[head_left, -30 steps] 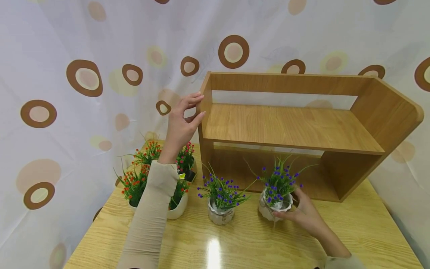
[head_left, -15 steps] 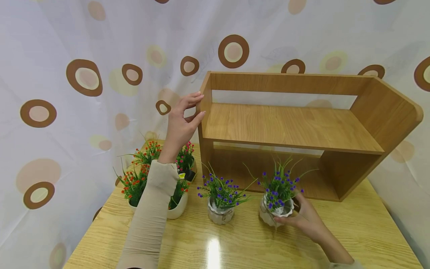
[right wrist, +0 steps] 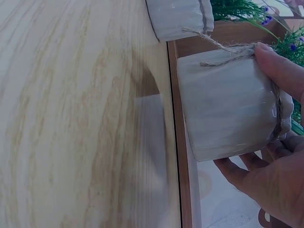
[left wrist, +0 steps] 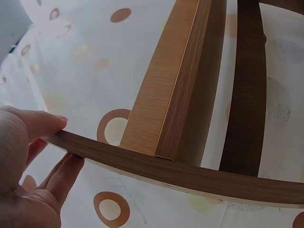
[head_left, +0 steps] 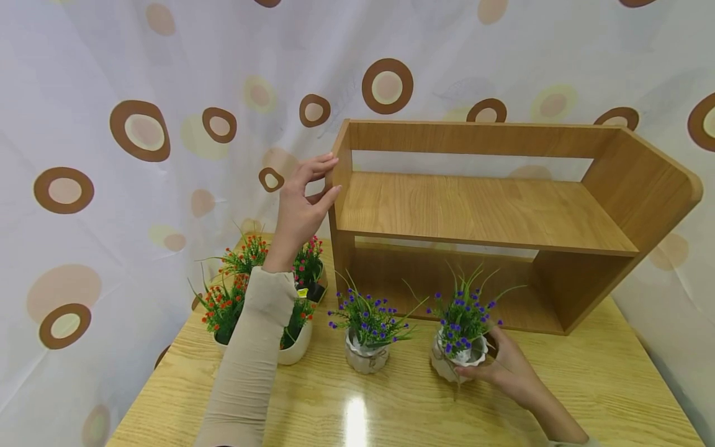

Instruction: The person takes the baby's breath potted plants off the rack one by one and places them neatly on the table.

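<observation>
My right hand (head_left: 508, 369) grips a scalloped white flowerpot (head_left: 445, 366) tied with twine, holding purple artificial flowers and long green blades. In the right wrist view, my thumb lies over the pot (right wrist: 228, 104) near its rim and twine, with fingers around the other side; the pot seems slightly off the tabletop. My left hand (head_left: 301, 205) pinches the left side panel of a two-tier wooden shelf (head_left: 480, 208). The left wrist view has the thumb on one face of that panel (left wrist: 123, 159) and fingers on the other. A matching purple-flowered pot (head_left: 367, 357) stands left of the held one.
Several pots of orange-red and pink flowers (head_left: 223, 304) cluster left of the shelf, partly hidden behind my left forearm. Everything stands on a light wooden table (head_left: 424, 416). Behind hangs a white curtain (head_left: 223, 62) with brown ring patterns.
My right hand and the held flowerpot have shifted slightly toward me, with a small tilt change on the way. My left hand and the shelf stay as they were.
</observation>
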The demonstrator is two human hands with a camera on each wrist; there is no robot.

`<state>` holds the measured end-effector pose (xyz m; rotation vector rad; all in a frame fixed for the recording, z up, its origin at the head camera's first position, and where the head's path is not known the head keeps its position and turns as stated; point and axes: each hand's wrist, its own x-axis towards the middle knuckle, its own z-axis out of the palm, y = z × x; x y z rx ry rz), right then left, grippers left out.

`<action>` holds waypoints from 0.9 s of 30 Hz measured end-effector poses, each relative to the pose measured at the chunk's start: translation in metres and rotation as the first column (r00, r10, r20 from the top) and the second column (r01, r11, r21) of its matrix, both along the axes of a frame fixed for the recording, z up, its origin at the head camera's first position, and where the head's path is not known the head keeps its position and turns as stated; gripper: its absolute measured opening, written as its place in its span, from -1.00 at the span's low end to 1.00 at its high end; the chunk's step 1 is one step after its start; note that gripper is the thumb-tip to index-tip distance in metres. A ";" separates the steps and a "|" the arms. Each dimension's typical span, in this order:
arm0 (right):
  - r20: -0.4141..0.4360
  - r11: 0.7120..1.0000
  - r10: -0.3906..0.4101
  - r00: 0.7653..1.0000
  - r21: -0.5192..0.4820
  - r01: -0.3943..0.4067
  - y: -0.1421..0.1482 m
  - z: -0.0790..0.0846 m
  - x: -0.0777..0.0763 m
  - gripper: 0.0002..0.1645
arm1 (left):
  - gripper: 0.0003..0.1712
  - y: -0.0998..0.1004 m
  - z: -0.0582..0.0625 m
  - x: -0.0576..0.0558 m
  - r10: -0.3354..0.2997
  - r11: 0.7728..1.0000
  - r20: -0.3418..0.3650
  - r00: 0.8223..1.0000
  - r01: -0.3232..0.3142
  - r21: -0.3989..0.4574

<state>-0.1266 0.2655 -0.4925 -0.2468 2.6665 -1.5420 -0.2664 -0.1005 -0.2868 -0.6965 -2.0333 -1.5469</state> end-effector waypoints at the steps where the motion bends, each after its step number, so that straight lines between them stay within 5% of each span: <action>1: 0.001 1.000 -0.001 1.000 0.001 0.001 0.000 0.000 0.000 0.32 | -0.54 0.000 0.000 0.000 -0.001 1.000 -0.001 1.000 0.001 0.001; 19: 0.070 1.000 0.023 0.997 -0.012 -0.022 -0.003 -0.010 -0.002 0.40 | -0.54 0.000 0.000 0.000 0.010 1.000 -0.009 1.000 -0.010 0.003; 27: 0.092 0.999 0.005 0.996 0.051 -0.009 -0.006 -0.011 -0.003 0.45 | -0.52 -0.005 -0.018 -0.025 0.002 1.000 -0.032 0.999 -0.002 0.009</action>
